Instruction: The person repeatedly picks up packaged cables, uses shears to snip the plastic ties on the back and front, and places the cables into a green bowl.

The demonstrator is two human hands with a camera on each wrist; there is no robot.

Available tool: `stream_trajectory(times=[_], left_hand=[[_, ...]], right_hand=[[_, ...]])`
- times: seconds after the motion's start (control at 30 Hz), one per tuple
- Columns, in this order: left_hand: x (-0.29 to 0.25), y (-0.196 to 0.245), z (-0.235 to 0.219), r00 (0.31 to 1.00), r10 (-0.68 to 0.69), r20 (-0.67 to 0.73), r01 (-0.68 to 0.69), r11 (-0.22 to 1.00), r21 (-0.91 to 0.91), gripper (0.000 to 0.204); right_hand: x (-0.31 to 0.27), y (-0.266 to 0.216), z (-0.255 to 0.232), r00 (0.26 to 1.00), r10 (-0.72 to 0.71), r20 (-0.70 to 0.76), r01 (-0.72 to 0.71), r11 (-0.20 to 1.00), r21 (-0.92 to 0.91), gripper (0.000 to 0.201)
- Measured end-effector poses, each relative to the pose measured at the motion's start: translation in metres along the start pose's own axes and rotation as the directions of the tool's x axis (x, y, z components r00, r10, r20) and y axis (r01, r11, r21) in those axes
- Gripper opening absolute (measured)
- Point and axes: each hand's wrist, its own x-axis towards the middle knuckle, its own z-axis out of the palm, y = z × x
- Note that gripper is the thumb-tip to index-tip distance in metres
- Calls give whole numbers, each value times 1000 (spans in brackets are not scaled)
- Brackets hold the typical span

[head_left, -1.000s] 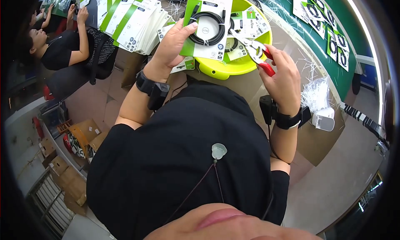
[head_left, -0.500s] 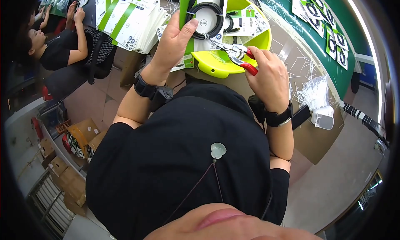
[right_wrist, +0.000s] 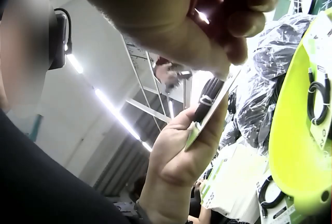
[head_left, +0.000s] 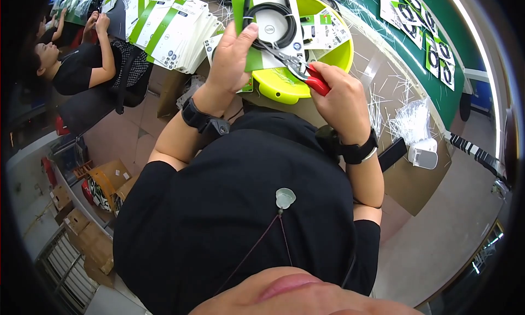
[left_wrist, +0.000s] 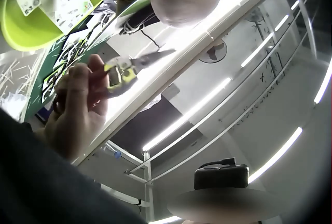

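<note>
My left hand (head_left: 228, 63) holds a white-and-green packaging card (head_left: 257, 61) upright, its thumb over the front. A coiled black cable (head_left: 291, 28) is fastened to that card; in the right wrist view a pale tie (right_wrist: 206, 100) crosses the coil. My right hand (head_left: 345, 99) grips red-handled cutting pliers (head_left: 295, 66). Their tips overlap the bottom of the coil, close to my left thumb. In the left wrist view the right hand (left_wrist: 78, 99) shows curled round the handles.
Beneath the card stands a yellow-green basin (head_left: 281, 89) holding more carded cables. A stack of cards (head_left: 180, 33) lies to the left, carded cables (head_left: 440, 61) on the green mat at right. White tie scraps and a plastic bag (head_left: 413, 118) lie right. Another person (head_left: 82, 66) sits at far left.
My right hand has moved left with the pliers, bringing their tips from the card's right side to the bottom of the coil. The held card has shifted slightly left.
</note>
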Motion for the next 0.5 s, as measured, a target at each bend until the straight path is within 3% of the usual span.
stream_trajectory(times=[0.03,0.13,0.27,0.43,0.5], left_hand=[[1,1,2,1000,4,1,-4,1000,-1,24],[0,2,9,1000,-4,26,7,996,-92,24],[-3,-14,2,997,-18,73,26,993,-114,29],[-7,-18,-3,1000,23,-11,-24,994,-102,25],[-16,-14,-14,974,227,-27,-203,912,356,24]], right_hand=[[4,-1,2,1000,-4,-1,4,1000,-2,41],[18,-8,12,952,-27,-305,91,976,197,39],[29,-18,24,929,-140,-342,196,971,136,39],[37,-16,42,914,-180,-365,198,980,14,37],[36,-17,45,915,-133,-381,174,982,77,36]])
